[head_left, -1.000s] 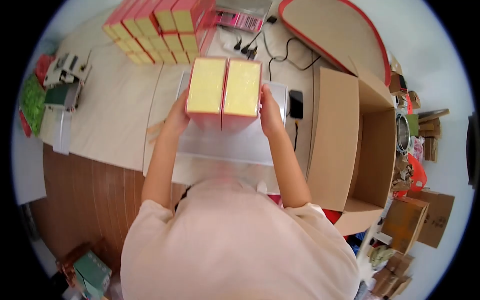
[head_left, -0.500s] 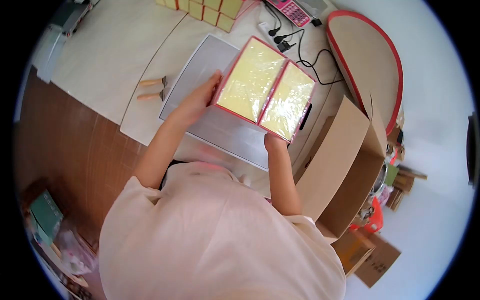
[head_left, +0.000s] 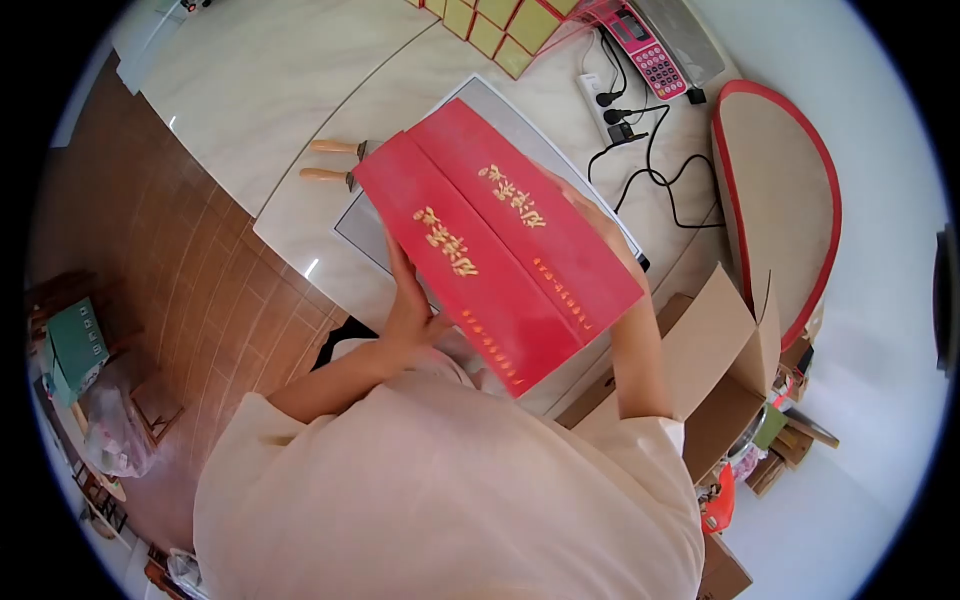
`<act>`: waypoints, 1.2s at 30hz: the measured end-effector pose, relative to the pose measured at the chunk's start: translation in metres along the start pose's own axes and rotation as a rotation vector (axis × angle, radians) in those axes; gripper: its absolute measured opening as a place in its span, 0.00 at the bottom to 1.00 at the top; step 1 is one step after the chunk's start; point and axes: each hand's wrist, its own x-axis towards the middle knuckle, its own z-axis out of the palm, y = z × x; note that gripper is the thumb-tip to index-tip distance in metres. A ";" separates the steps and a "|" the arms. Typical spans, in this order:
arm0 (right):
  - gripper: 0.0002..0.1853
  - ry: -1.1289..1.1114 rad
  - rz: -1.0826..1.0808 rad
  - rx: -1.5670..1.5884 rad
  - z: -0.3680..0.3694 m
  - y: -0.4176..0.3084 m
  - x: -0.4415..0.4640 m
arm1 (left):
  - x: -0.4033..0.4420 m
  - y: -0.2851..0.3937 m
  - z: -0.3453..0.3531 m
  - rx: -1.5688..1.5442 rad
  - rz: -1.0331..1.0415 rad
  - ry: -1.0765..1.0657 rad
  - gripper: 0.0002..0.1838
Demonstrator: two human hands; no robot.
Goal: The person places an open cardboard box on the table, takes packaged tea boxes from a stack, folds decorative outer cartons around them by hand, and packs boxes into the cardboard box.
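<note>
Table (head_left: 250,80): pale, marbled.
Carton (head_left: 725,310): open, near right.
Board (head_left: 785,190): red-edged, right, beyond carton.
Tray (head_left: 366,230): on table, partly hidden by 2 red boxes (head_left: 500,248).
Stack (head_left: 490,25): yellow-faced, far, cut by view edge.
2 red boxes: side by side, gold print up, held in front of person, over tray.
Left hand (head_left: 406,305): supports left side. Right hand (head_left: 590,210): holds right side, fingers mostly hidden.
Pink keypad (head_left: 645,55): far right.
Power strip (head_left: 594,105): near keypad.
2 tools (head_left: 332,146): wooden handles, left of boxes.
</note>
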 end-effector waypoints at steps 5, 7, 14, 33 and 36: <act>0.30 -0.119 0.127 -0.042 -0.029 0.011 0.005 | -0.013 -0.037 0.029 0.150 0.156 0.236 0.70; 0.30 -0.152 0.106 -0.100 -0.040 0.020 0.007 | -0.022 -0.047 0.038 0.155 0.153 0.266 0.68; 0.32 -0.120 -0.120 -0.180 -0.066 0.029 0.012 | -0.016 -0.025 0.014 0.420 0.226 0.394 0.57; 0.36 0.867 -0.583 0.355 0.013 0.146 -0.068 | 0.116 0.020 -0.072 -0.080 -0.631 -0.214 0.43; 0.35 0.989 -0.510 0.278 0.019 0.125 -0.088 | 0.109 0.018 -0.058 -0.137 -0.608 -0.268 0.43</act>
